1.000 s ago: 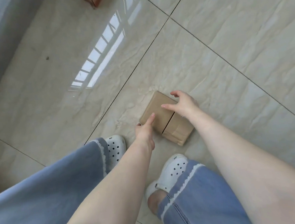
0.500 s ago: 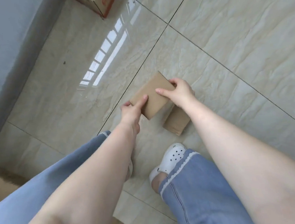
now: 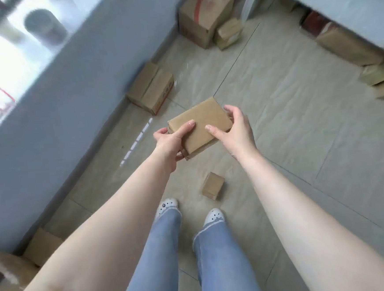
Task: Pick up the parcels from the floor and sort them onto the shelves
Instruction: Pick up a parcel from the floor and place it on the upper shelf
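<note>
A plain brown cardboard parcel point(image 3: 201, 121) is held up in the air in front of me, well above the tiled floor. My left hand point(image 3: 171, 142) grips its near left end, thumb on top. My right hand point(image 3: 235, 124) grips its right side, thumb across the top face. A smaller brown parcel point(image 3: 212, 185) lies on the floor just ahead of my right shoe. A white shelf or table edge point(image 3: 345, 7) runs across the top right.
A box with red print point(image 3: 151, 87) sits by the grey wall point(image 3: 72, 97). A large taped carton point(image 3: 206, 13) and a small one point(image 3: 229, 33) stand at the back. More brown parcels point(image 3: 348, 45) lie under the shelf. Cartons point(image 3: 10, 272) stand at bottom left.
I have stood up and lifted the parcel off the floor with both hands. The view has risen, so the small parcel is left below and the room's boxes have come into sight.
</note>
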### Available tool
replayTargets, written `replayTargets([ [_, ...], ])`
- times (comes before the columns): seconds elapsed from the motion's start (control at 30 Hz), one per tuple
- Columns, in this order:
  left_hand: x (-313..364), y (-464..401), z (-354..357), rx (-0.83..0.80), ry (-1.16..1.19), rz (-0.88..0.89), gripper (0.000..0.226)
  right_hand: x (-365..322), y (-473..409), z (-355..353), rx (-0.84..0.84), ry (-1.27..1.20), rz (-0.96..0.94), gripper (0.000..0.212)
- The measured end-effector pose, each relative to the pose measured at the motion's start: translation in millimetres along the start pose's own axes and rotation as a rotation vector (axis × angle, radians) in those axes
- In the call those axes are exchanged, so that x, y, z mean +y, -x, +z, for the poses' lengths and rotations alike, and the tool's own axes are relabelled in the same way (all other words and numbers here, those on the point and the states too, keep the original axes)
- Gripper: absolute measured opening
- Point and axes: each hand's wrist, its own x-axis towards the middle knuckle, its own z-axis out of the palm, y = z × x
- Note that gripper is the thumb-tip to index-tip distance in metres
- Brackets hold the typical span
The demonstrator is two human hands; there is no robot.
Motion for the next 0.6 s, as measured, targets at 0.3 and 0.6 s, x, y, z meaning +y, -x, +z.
replayTargets([
  [0.3, 108, 126, -15, -0.200, -0.175, 0.074, 0.074, -126, 75, -72, -0.017, 0.090, -0.241, 0.073],
  [0.6, 161, 181, -25, -0.446, -0.239, 0.370, 0.036, -189, 100, -118, 0.166, -0.399, 0.003, 0.047],
])
